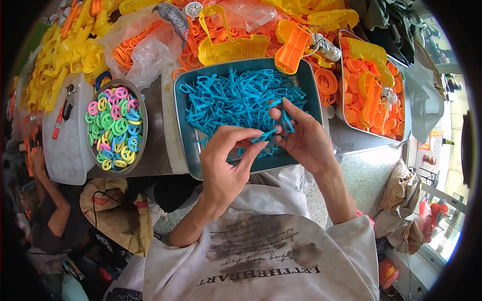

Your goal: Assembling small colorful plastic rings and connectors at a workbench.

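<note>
Left hand [223,158] has a small blue plastic part [262,136] pinched between thumb and index finger, right over the near side of the tray. Right hand [307,143] is curled palm-in just beside it, gripping another blue piece [287,123] with the thumb and fingers; can't really tell if its lower fingertips are also on the left hand's part, since everything overlaps there.

Under both hands is the deep blue-grey tray [189,145], loaded with a tangled heap of the same blue parts [226,98]. Left of that there's a round metal bowl [145,113] full of little spoked wheels [118,126] in pink, green, yellow and blue, then a translucent plastic bin [63,173] with a red-handled tool [58,124] on it.

Just off the tray's far right corner sits an orange housing [295,47] with wires and a motor-like cylinder [327,47] next to it. Further right, another tray [346,118] holds orange discs [353,95]. Yellow plastic shells [55,65] pile up at far left, and a co-worker's arm [59,213] pokes in below them.
</note>
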Available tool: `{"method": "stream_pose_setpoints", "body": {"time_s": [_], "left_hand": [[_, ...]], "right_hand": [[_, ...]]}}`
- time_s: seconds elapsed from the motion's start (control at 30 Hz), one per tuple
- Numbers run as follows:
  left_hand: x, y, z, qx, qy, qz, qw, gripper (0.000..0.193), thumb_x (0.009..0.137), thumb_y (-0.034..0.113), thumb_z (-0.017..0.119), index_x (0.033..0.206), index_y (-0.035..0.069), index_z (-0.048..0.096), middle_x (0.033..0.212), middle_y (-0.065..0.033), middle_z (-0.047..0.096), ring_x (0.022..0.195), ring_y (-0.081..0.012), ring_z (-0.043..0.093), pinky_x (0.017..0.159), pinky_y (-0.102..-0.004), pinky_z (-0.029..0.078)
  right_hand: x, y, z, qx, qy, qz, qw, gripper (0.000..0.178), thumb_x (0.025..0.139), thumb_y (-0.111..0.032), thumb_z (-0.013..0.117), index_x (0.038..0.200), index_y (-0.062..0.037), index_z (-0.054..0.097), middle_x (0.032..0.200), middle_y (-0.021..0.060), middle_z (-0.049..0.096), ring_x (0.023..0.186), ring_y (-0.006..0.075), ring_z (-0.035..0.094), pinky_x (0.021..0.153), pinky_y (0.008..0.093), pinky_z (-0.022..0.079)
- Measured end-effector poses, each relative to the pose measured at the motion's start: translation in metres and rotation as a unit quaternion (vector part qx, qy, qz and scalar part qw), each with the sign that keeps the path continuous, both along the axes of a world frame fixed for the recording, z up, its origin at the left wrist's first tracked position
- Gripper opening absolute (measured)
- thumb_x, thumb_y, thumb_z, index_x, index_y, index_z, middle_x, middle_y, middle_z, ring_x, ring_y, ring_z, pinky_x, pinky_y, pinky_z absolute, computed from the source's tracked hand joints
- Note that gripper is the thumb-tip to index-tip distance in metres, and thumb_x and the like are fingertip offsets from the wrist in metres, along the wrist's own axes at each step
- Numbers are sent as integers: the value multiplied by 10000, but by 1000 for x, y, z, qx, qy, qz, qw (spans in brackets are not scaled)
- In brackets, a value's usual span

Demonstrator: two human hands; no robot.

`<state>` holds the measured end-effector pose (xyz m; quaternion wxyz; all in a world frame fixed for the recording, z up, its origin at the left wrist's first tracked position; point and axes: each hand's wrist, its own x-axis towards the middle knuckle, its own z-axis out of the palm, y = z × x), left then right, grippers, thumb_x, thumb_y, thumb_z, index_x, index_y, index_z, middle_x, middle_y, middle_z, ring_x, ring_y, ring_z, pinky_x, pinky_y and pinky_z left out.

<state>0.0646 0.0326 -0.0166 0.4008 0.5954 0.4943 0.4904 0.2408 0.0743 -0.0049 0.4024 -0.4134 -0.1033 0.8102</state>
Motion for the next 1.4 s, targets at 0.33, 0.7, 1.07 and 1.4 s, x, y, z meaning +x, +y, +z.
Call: {"method": "stream_pose_setpoints", "body": {"time_s": [0.33, 0.7, 1.07, 1.4], "left_hand": [[-22, 3, 1, -3, 191, 19, 981, 210, 780, 15, 728, 973, 78, 678, 923, -77, 591, 805, -231, 564, 674, -334, 466], [-23, 8, 1, 41, 235, 33, 971, 269, 803, -41, 655, 1050, 67, 666, 1015, -105, 580, 903, -235, 570, 754, -322, 453], [-11, 27, 18, 116, 439, -245, 857, 274, 770, 77, 689, 1043, 65, 676, 1238, -104, 550, 1195, -315, 475, 1002, -426, 389], [14, 37, 10, 131, 409, -240, 871, 439, 771, 108, 707, 1192, 105, 586, 1256, -93, 520, 1201, -302, 459, 1004, -447, 382]], "right_hand": [[0, -16, -5, 309, -452, 76, 834, 205, 939, -135, 611, 1044, 20, 695, 866, 50, 709, 737, 40, 574, 652, 194, 471], [34, -22, 8, 419, -609, -6, 673, 156, 904, -39, 623, 1026, 21, 700, 847, 70, 704, 716, 69, 596, 662, 211, 477], [23, -36, -24, 303, -503, -201, 784, 200, 947, -80, 588, 1085, 38, 672, 852, 48, 690, 783, 61, 593, 708, 185, 455], [22, -32, -38, 358, -548, -211, 725, 184, 936, -46, 592, 1079, 39, 669, 831, 67, 682, 772, 75, 598, 721, 201, 459]]}}
